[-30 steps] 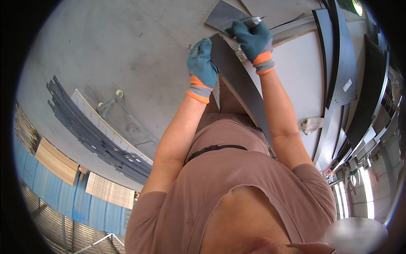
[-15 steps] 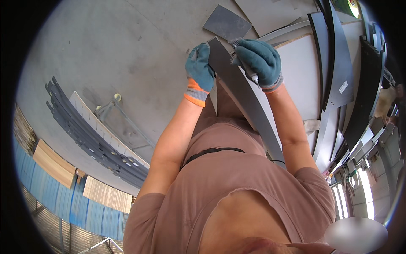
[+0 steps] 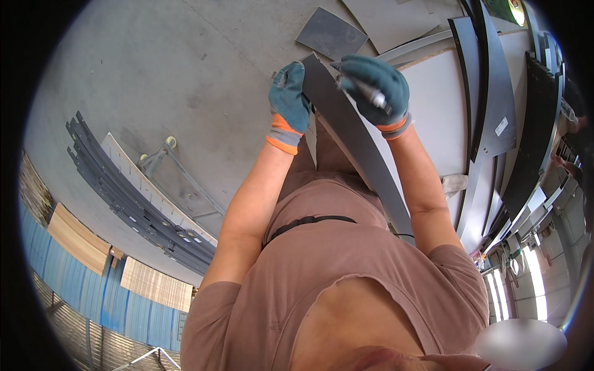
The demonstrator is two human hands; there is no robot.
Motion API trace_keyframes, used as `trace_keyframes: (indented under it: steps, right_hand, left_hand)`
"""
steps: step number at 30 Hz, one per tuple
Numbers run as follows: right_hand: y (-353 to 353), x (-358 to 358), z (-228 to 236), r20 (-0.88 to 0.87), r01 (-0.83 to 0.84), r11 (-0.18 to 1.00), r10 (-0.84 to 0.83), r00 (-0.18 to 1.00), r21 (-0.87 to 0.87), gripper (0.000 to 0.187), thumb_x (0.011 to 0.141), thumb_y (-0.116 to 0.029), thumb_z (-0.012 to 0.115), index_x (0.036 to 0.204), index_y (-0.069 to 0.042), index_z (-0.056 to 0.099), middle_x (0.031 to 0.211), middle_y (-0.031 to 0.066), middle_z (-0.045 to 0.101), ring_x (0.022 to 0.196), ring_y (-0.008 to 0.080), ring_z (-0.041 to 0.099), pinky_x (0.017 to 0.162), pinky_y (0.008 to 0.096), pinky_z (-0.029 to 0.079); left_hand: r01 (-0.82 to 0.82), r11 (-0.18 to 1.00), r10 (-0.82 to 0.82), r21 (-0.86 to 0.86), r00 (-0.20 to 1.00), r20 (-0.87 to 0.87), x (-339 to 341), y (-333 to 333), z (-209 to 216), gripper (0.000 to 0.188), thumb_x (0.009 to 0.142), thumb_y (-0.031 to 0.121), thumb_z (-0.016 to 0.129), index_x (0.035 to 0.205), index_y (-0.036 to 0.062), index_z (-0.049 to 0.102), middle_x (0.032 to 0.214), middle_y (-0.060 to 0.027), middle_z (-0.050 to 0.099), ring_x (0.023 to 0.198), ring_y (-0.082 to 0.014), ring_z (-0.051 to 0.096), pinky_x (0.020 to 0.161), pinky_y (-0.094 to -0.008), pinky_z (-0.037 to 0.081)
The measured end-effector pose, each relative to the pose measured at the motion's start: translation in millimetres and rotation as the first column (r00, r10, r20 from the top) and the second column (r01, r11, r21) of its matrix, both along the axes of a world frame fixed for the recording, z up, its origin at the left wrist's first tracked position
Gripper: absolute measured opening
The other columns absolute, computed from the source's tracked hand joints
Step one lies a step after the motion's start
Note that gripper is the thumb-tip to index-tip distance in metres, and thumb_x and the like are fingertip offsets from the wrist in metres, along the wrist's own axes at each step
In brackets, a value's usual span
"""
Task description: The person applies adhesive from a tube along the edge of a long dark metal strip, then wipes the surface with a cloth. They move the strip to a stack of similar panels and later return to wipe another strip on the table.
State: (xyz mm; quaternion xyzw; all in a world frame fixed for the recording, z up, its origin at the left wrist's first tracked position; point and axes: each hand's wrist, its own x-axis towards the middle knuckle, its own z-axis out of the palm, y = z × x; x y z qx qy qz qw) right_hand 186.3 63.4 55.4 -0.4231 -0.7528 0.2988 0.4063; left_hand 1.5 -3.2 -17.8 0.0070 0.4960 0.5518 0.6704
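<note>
Head view shows us a long dark-grey flat strip (image 3: 356, 133) slanting from far centre to near right. Our left hand (image 3: 289, 93), teal-gloved with orange at the cuff, has its fingers clamped on the strip's left edge by the far end. Our right hand (image 3: 377, 80), gloved alike, has its fingers closed around a slim silver-tipped tool (image 3: 375, 97), blurred, beside the right edge; we cannot tell whether it touches. To work well, we should brace the strip against twisting and point the tip away from our 2 hands.

Grey concrete floor (image 3: 154, 62) spreads left and far; a large pale panel (image 3: 436, 93) lies right, stacked dark-grey slats (image 3: 117, 179) left, 1 dark rectangular board (image 3: 332, 32) far.
</note>
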Motion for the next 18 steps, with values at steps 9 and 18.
trace_keyframes:
  steps: [9,18]
  right_hand:
    - [19.2,-8.0,-41.3,-0.330,-0.250,0.216,-0.563,0.758,-0.944,0.028,0.101,-0.023,0.064,0.113,0.002,0.071,0.088,0.0069,0.068,0.067,0.0127,0.063,0.062,0.0257,0.053]
    - [21.0,-9.7,-51.5,-0.284,-0.199,0.213,-0.530,0.799,-0.957,0.027,0.099,-0.024,0.066,0.112,0.000,0.070,0.087,0.0059,0.065,0.065,0.0129,0.061,0.059,0.0251,0.051]
  left_hand:
    - [0.027,1.000,-0.027,-0.011,0.995,-0.095,0.0,2.8,1.0,0.027,0.100,0.023,0.071,0.117,0.0018,0.068,0.108,-0.0023,0.070,0.096,-0.0110,0.066,0.087,-0.0259,0.054]
    - [0.016,1.000,-0.015,0.004,0.997,-0.076,-0.1,3.9,6.1,0.025,0.100,0.021,0.071,0.115,0.0012,0.069,0.106,-0.0032,0.071,0.095,-0.0120,0.066,0.086,-0.0263,0.055]
